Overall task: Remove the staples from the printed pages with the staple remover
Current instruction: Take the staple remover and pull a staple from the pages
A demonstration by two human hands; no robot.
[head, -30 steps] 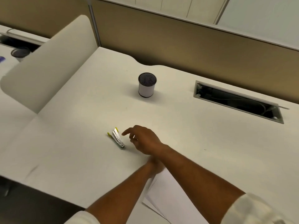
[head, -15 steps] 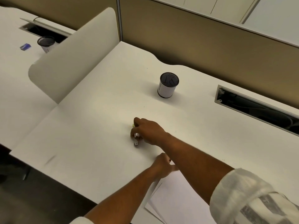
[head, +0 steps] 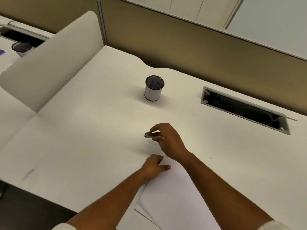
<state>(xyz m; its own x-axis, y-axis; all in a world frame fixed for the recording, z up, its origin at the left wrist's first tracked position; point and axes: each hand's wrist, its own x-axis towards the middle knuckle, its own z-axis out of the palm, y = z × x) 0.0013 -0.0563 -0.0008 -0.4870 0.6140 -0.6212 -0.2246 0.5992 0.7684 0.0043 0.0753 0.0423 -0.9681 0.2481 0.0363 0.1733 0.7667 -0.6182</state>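
My right hand [head: 167, 140] holds the small metal staple remover [head: 152, 134] pinched between thumb and fingers, lifted just above the white desk [head: 86, 130]; its tip sticks out to the left. A stack of white printed pages [head: 174, 200] lies at the desk's front edge, angled toward the lower right. My left hand [head: 153, 166] rests on the top left corner of the pages, fingers curled and pressing down on the paper. No staple is visible from here.
A white cup with a dark mesh top [head: 154, 88] stands farther back on the desk. An open cable slot [head: 245, 108] is cut into the desk at the right. A curved white divider [head: 49, 63] rises at the left, with a second cup [head: 22, 48] beyond it.
My right hand reached the staple remover lying on the desk, closed over it and has picked it up. My left hand stayed on the corner of the pages.
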